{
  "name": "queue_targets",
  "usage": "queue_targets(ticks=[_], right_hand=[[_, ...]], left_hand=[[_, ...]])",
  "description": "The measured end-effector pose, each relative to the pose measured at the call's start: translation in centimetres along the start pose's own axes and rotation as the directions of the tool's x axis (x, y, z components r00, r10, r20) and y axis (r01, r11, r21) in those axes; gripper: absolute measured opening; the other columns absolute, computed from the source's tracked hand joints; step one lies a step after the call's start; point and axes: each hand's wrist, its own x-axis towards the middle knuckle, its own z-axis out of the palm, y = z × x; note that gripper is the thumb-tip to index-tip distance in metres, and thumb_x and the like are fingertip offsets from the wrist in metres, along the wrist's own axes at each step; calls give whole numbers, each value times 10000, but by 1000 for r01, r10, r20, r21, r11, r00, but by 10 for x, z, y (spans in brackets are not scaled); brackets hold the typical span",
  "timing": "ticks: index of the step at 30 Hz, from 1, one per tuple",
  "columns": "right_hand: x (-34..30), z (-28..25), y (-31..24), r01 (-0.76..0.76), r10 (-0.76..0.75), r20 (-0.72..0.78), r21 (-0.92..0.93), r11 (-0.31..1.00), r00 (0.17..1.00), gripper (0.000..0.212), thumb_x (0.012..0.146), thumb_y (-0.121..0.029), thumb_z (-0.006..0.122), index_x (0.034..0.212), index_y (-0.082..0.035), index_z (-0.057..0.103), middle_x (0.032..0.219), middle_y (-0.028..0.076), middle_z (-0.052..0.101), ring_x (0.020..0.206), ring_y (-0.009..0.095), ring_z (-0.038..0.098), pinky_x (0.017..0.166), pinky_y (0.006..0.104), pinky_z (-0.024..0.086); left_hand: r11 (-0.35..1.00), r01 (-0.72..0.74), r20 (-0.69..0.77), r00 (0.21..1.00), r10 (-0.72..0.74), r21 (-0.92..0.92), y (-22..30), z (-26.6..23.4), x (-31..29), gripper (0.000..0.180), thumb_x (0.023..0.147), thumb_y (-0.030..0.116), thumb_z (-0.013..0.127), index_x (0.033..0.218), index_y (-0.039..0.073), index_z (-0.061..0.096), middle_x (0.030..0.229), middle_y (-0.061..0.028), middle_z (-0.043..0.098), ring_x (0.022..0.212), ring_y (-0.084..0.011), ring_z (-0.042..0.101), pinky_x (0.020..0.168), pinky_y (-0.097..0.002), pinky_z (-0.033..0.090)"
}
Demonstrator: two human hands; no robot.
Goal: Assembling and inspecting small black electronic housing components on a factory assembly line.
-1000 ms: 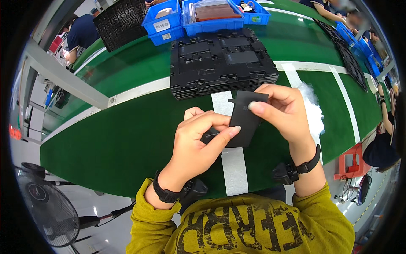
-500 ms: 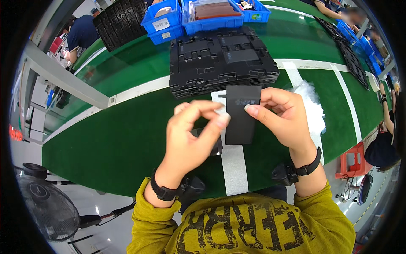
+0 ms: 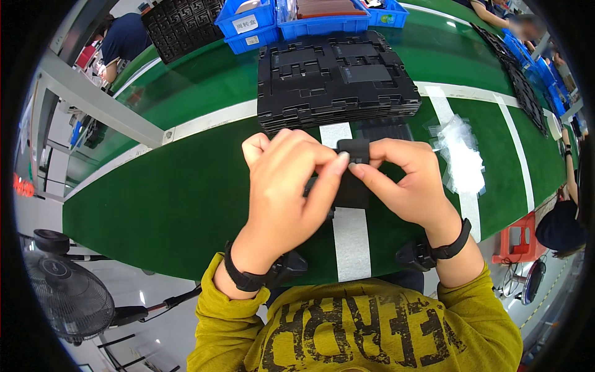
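A flat black rectangular piece, which looks like a phone battery (image 3: 352,197), is held up over the green table, its upper end between my two hands. With thumb and index finger, my right hand (image 3: 409,180) pinches it near the top right. My left hand (image 3: 288,186) meets it from the other side, thumb and finger closed at its upper left edge. The fingers cover part of that end, so any small tab there is hidden. Just behind, a dark flat piece (image 3: 387,131) lies on the table in front of stacked black trays (image 3: 338,77).
A pile of clear film pieces (image 3: 460,161) lies right of my right hand. Blue bins (image 3: 322,28) stand behind the trays. A grey metal post (image 3: 102,102) rises at the left, near a floor fan (image 3: 68,297). Other people sit at the far left and right.
My left hand has moved in from beside the battery and now grips its upper edge. The battery's upper end has tilted, so it looks shorter. The dark piece behind has come into sight.
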Motion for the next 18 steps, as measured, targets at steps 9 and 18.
queue_targets(ticks=[9,18], right_hand=[[-2,0,2,63,-64,-18,-14,998,998,131,712,-48,679,693,-6,556,575,69,553,504,142,549,493,227,416],[-5,2,1,11,-7,-20,208,978,1000,127,733,-42,672,690,-4,558,581,30,557,526,74,522,504,208,411]], left_hand=[[954,169,-17,984,-179,-249,-4,-7,-1,144,689,43,678,647,86,548,591,9,518,565,-120,481,626,-287,261],[915,235,12,970,-245,-329,-6,-8,0,167,702,34,676,637,76,528,603,6,529,567,-111,490,634,-270,279]])
